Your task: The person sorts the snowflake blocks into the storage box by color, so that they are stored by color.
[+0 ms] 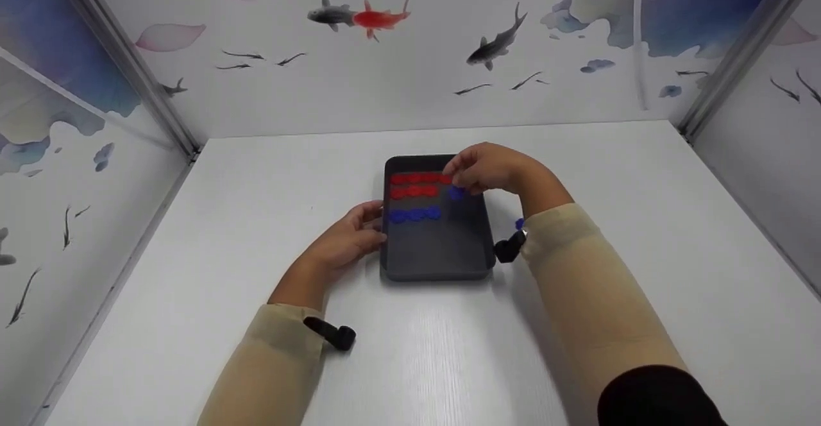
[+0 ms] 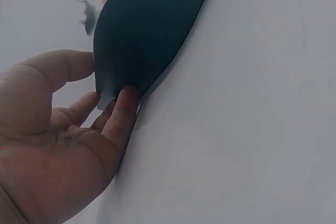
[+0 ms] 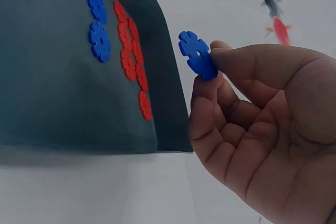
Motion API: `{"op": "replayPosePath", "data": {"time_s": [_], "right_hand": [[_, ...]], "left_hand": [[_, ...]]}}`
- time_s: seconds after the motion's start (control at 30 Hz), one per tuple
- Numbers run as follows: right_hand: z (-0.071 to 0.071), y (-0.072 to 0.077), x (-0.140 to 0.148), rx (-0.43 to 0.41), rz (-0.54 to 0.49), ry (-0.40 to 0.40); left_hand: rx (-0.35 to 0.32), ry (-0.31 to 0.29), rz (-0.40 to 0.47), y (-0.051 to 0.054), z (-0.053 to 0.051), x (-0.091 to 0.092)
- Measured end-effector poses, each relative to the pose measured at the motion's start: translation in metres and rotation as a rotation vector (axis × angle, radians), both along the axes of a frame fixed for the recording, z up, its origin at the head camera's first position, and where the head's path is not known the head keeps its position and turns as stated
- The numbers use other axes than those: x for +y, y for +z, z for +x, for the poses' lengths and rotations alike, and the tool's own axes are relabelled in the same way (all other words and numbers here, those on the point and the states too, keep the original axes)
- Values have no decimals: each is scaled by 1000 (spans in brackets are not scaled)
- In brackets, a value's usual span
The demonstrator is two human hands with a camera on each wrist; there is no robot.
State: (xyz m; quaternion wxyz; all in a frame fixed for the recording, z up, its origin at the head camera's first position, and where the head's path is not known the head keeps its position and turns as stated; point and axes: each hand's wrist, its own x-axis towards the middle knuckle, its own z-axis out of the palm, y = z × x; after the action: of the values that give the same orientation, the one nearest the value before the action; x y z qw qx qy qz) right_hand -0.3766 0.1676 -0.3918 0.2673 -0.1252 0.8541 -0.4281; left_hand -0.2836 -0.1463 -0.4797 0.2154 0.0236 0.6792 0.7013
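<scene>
In the head view, a dark grey tray (image 1: 442, 246) lies on the white table. Its upper part bears two rows of red flower-shaped plastic discs (image 1: 414, 192) and a row of blue discs (image 1: 415, 215). Thumb and forefinger of my right hand (image 1: 490, 168) pinch another blue disc (image 3: 198, 55) over the tray's upper right. The right wrist view shows this disc tilted, with notches and a small central hole. Against the tray's left wall rests my left hand (image 1: 349, 240), its thumb and fingertips touching the outside.
One more bit of blue (image 1: 519, 223) shows on the table beside the right wrist, partly hidden. White panels printed with fish (image 1: 378, 18) enclose the table (image 1: 288, 176) at the back and sides. Dark wrist devices (image 1: 338, 335) sit on both sleeves.
</scene>
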Motion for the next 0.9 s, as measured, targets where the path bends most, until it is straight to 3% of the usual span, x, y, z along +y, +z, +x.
{"op": "replayPosePath", "data": {"time_s": [0.2,0.57,0.73,0.9], "right_hand": [[-5,-8,-13,7,10,41],[-6,-25,-27,73,146,30],[-6,-30,-32,94,207,61],[-6,-32,-34,97,222,66]], "left_hand": [[-5,11,1,1,1,0],[-3,14,4,2,2,0],[-15,21,11,2,2,1],[-13,19,1,2,2,2]]}}
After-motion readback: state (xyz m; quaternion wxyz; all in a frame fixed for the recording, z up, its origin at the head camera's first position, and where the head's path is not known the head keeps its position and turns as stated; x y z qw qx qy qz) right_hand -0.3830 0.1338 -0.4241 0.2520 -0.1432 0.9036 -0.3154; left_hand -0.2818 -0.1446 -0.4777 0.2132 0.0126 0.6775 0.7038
